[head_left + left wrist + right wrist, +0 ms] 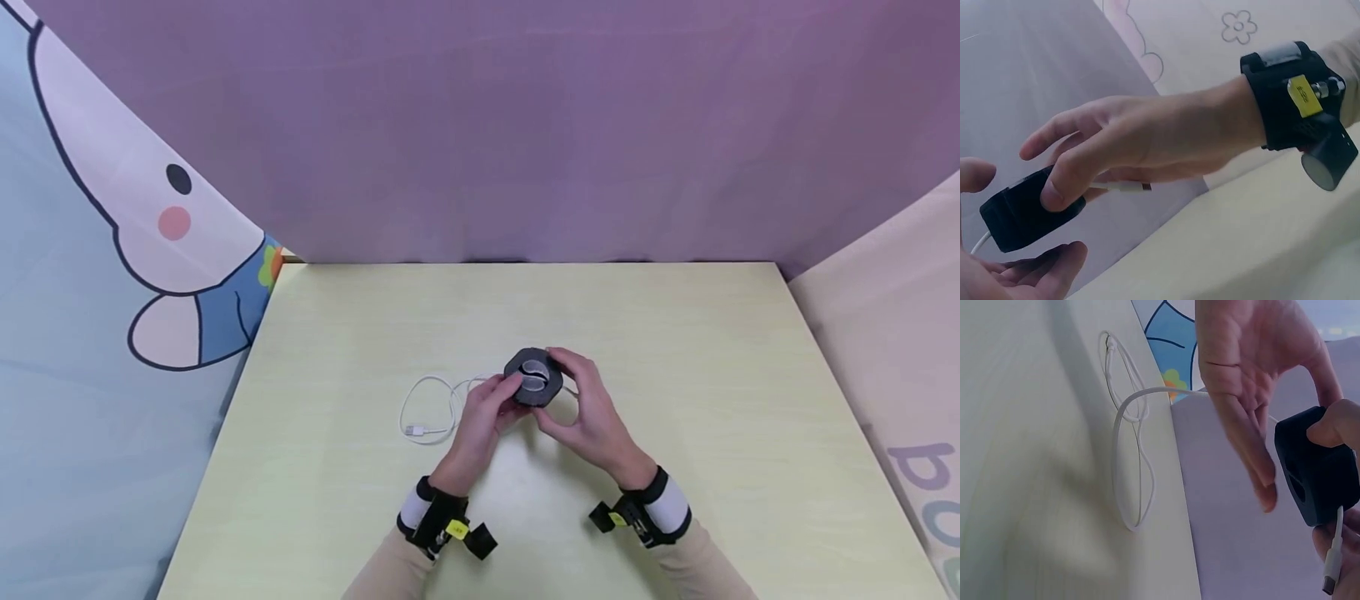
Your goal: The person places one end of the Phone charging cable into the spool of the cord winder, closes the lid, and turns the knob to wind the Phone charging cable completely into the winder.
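Observation:
A black octagonal cable winder [553,390], with a grey swirl in its round centre, is held up over the table. White cable comes out at both sides. My right hand [588,421] pinches it between thumb and fingers. Around its left side is my left hand [476,421], thumb over its face and fairly straight fingers underneath. In the left wrist view, small gaps show between the left thumb [975,175] and the winder [1013,215], and below it. One cable end with a slim plug [1332,569] hangs beside the right hand. The other lies with its USB plug [415,431] on the table.
A loop of white cable [401,408] lies left of the hands on the pale table [337,333]. A purple curtain [525,125] stands behind the far edge. Printed cloth [75,417] hangs at the left, and pale cloth [885,333] at the right.

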The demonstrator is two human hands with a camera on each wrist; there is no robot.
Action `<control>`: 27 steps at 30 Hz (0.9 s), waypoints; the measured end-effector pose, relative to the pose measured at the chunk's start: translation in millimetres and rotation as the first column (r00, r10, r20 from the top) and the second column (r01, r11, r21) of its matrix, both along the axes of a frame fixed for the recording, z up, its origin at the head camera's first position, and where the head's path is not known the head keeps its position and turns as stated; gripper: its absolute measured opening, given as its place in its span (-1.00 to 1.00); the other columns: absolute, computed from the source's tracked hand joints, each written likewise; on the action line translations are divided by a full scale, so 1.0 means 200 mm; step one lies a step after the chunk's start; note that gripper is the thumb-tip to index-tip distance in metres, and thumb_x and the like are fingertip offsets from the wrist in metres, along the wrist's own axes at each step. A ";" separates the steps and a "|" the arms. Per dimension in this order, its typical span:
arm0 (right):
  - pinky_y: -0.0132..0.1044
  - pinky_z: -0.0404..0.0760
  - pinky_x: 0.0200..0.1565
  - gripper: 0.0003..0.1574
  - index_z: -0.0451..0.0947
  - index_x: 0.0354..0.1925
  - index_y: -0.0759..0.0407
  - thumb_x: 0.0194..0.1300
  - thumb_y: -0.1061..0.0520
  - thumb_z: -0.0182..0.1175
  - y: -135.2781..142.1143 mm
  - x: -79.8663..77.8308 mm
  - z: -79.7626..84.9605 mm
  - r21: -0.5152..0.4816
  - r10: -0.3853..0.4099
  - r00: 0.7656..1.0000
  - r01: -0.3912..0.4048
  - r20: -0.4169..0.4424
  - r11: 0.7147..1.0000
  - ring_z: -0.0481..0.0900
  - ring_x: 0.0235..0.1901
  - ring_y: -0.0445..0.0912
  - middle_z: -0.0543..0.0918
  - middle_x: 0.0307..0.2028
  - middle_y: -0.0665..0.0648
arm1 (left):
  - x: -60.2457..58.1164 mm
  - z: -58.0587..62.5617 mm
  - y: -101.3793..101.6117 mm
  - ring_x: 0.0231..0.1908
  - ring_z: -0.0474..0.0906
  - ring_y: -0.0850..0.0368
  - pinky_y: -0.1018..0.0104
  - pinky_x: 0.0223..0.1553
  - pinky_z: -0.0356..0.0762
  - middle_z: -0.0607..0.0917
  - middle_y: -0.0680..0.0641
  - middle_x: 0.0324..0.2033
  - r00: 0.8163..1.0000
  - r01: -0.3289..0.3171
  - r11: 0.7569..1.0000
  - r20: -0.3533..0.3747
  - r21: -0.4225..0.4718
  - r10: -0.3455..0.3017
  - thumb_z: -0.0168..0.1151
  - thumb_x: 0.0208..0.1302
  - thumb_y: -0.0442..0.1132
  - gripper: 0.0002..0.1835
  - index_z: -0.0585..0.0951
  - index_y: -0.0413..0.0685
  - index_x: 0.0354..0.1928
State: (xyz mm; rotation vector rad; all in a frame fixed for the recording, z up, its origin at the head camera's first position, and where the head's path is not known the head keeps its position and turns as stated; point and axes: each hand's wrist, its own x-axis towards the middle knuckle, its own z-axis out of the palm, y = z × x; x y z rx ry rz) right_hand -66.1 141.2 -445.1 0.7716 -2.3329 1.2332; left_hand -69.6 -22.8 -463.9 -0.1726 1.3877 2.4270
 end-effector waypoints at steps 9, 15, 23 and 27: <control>-0.22 0.35 0.20 0.02 0.23 0.21 0.56 -0.26 0.37 0.42 -0.02 0.03 0.06 0.021 0.028 0.999 -0.027 -0.017 0.999 0.32 0.12 0.11 0.39 0.11 0.42 | -0.02 0.00 0.02 -0.17 0.63 0.06 0.35 -0.13 0.60 0.61 -0.34 -0.06 0.997 -0.029 0.998 0.075 0.049 0.025 0.25 0.19 -0.19 -0.36 0.35 -0.60 0.14; -0.19 0.32 0.24 0.10 0.17 0.34 0.36 -0.16 0.23 0.44 0.04 -0.02 -0.09 0.060 0.030 0.999 -0.030 0.013 0.998 0.29 0.20 0.05 0.36 0.23 0.29 | -0.03 -0.01 0.01 -0.10 0.60 -0.03 0.30 -0.06 0.56 0.49 -0.48 0.05 0.996 -0.025 0.998 0.086 0.064 0.020 0.22 0.21 -0.30 -0.41 0.32 -0.64 0.14; 0.02 0.61 -0.10 -0.05 0.15 0.40 0.10 0.11 0.12 0.33 0.10 -0.01 -0.10 0.017 0.042 0.984 -0.046 0.174 0.999 0.22 0.29 -0.01 0.28 0.34 0.12 | -0.03 -0.02 0.00 -0.14 0.62 0.01 0.35 -0.14 0.60 0.60 -0.33 -0.08 0.993 -0.048 0.998 0.111 0.052 0.042 0.24 0.18 -0.33 -0.45 0.35 -0.63 0.10; -0.08 0.51 0.07 -0.29 0.33 0.28 0.17 0.16 0.24 0.27 0.11 -0.01 -0.11 0.034 -0.011 0.994 0.008 0.105 0.999 0.30 0.24 -0.02 0.41 0.24 0.14 | -0.03 -0.02 0.00 -0.14 0.62 0.02 0.35 -0.14 0.59 0.62 -0.32 -0.11 0.993 -0.049 0.998 0.106 0.043 0.044 0.23 0.18 -0.33 -0.45 0.36 -0.63 0.10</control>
